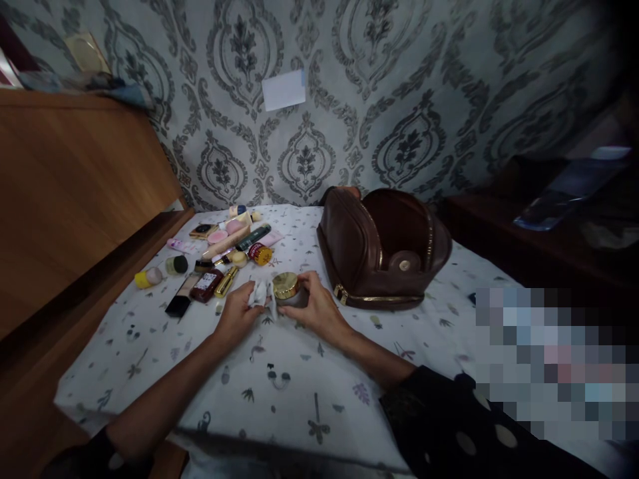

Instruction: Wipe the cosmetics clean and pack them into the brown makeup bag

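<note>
In my right hand is a round cosmetic jar with a gold lid, gripped around its side just above the cloth. My left hand pinches a crumpled white wipe against the jar's left side. Just beyond my left hand lie a gold lipstick tube, a dark red bottle and a small red jar with a yellow lid. To the right of my right hand stands a brown cosmetic bag, its top unzipped and gaping.
Several more cosmetics, among them a black-capped bottle and a yellow-capped bottle, lie at the left of the patterned tablecloth. A wooden panel borders the left side. Patterned wallpaper rises behind. A clear plastic bottle lies at the right.
</note>
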Demonstrator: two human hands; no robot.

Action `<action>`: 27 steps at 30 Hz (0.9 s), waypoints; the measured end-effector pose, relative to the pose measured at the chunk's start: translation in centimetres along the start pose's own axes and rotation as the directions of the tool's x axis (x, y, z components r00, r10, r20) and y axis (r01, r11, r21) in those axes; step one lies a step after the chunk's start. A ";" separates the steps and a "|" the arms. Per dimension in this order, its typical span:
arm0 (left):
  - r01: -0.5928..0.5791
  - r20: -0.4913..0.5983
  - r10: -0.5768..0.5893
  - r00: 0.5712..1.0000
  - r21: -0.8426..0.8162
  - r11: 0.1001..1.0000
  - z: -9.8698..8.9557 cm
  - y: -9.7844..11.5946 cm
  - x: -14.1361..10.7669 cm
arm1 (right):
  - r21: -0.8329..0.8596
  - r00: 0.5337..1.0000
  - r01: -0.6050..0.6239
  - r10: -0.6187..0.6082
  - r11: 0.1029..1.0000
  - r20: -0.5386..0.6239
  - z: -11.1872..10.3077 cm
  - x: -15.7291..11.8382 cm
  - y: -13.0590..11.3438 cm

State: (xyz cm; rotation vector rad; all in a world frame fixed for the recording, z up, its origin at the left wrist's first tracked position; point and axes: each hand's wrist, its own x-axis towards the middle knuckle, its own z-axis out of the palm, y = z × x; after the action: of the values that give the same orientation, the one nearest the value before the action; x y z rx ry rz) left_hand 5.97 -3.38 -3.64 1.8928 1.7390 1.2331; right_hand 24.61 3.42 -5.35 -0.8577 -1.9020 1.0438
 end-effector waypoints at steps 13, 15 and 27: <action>-0.166 -0.004 0.167 0.986 0.069 0.984 0.1 0.5 -0.3 | -0.027 0.996 0.070 -0.071 0.997 -0.052 -0.2 -0.2 -0.7; -0.189 -0.013 0.191 0.982 0.086 0.978 0.2 0.6 -0.4 | -0.050 0.994 0.089 -0.092 0.995 -0.061 -0.2 -0.2 -0.8; -0.202 -0.018 0.211 0.977 0.209 0.957 0.3 1.4 -0.9 | -0.345 0.942 0.306 -0.334 0.888 -0.024 0.4 -0.5 0.3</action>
State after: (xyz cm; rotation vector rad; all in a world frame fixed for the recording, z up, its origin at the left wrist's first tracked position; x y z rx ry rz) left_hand 7.21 -4.42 -3.22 2.2330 1.7870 1.2085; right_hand 24.56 3.03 -5.84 -0.7228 -2.0954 0.4822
